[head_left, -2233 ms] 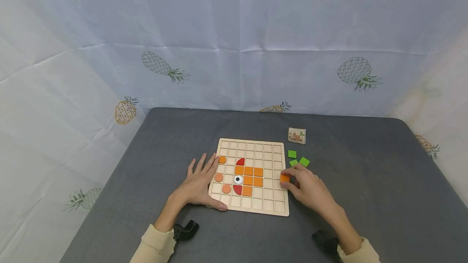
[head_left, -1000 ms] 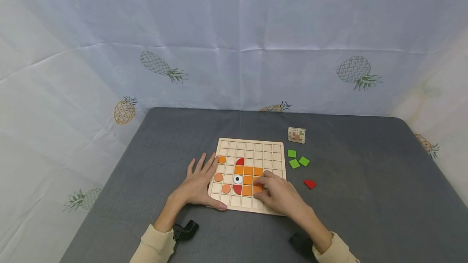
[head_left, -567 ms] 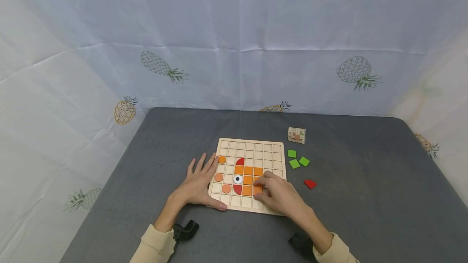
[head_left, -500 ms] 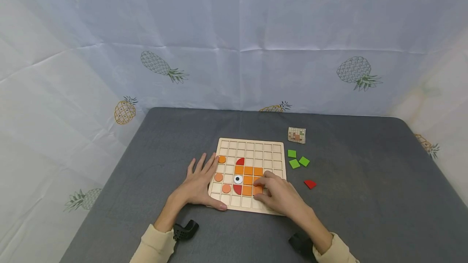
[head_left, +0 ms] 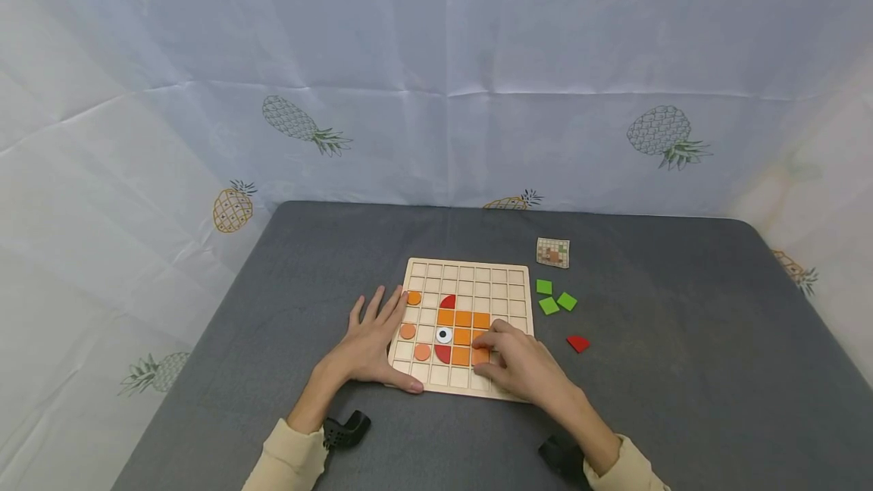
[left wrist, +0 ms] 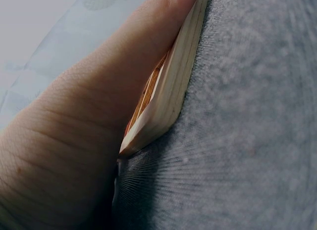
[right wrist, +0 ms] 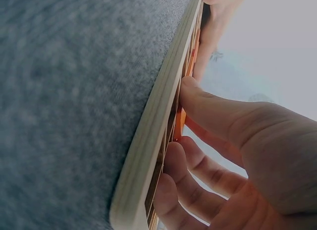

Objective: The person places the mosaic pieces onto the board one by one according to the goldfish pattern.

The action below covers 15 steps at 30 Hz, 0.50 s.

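A wooden grid board [head_left: 483, 274] lies on the grey table. My left hand [head_left: 368, 347] rests along its left edge with fingers spread, the thumb on the front left corner. My right hand [head_left: 528, 366] is over the board's right part, thumb and forefinger pinching an orange square tile [head_left: 480, 355] in a cell at the lower right of the other orange tiles [head_left: 463, 319]. In the right wrist view the thumb and fingers stand at the orange tile [right wrist: 180, 124]. Also on the board are red quarter-round pieces [head_left: 443, 354], an eye disc [head_left: 444, 335] and orange discs [head_left: 408, 331].
Right of the board lie three green square tiles [head_left: 567, 301] and a red piece [head_left: 578, 343]. Behind them is a small pattern card [head_left: 553, 252]. A pineapple-print cloth [head_left: 436, 135] hangs behind the table.
My right hand has carried the orange square tile leftward from the board's right edge into the grid, uncovering the red piece. In the last second both hands stay still.
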Motion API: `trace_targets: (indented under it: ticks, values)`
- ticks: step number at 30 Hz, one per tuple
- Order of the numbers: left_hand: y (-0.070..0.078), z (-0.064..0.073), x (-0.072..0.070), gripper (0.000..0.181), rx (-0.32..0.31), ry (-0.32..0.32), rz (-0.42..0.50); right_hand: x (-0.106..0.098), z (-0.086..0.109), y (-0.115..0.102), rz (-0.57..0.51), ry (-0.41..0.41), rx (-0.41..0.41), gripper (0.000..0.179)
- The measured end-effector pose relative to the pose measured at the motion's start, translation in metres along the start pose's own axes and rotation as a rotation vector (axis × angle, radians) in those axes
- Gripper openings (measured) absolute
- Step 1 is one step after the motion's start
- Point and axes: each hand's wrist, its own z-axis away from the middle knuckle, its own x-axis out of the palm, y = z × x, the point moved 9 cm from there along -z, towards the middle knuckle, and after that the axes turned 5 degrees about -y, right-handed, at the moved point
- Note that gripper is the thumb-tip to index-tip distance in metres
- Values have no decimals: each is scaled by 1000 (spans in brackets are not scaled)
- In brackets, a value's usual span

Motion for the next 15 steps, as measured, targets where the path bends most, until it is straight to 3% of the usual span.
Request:
trace_targets:
  ticks: [15]
  values:
    - [0,0,0,154,0,1,8,-5,4,2,3,17,-29,26]
